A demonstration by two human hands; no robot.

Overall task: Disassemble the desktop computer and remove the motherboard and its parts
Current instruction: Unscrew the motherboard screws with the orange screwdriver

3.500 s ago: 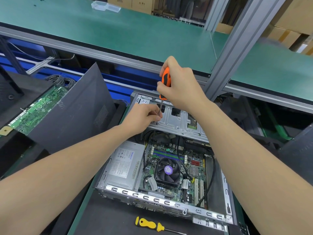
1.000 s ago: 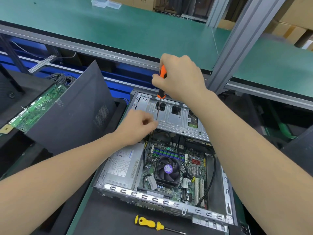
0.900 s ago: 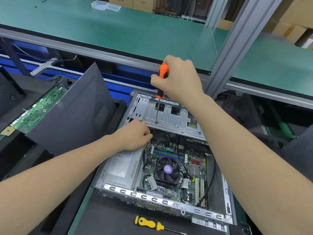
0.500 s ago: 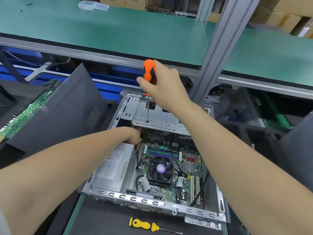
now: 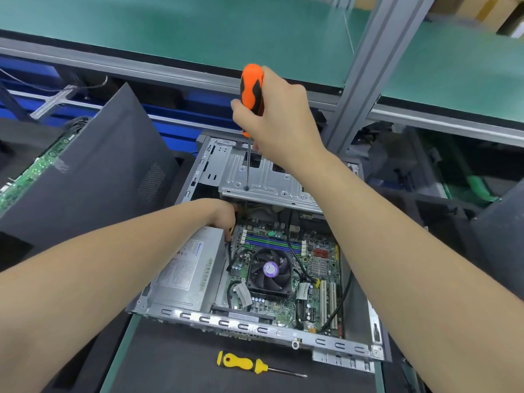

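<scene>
Two hands work at the far end of the open case [image 5: 255, 327]. The right hand [image 5: 283, 123] is clenched round the handle of the orange screwdriver [image 5: 252, 92], whose long axis stands nearly upright, tip down on a screw or hole in the near-left part of the drive cage [image 5: 272, 182]. The left hand [image 5: 222, 215] lies below it and nearer the person, tucked under the cage's near edge between the power supply [image 5: 190, 268] and the motherboard [image 5: 272, 307]. Its fingers are hidden, so I cannot tell whether it grasps anything. The motherboard lies flat in the case, its far end under the cage. I judge that the cage must come off first, driven straight down the shaft.
</scene>
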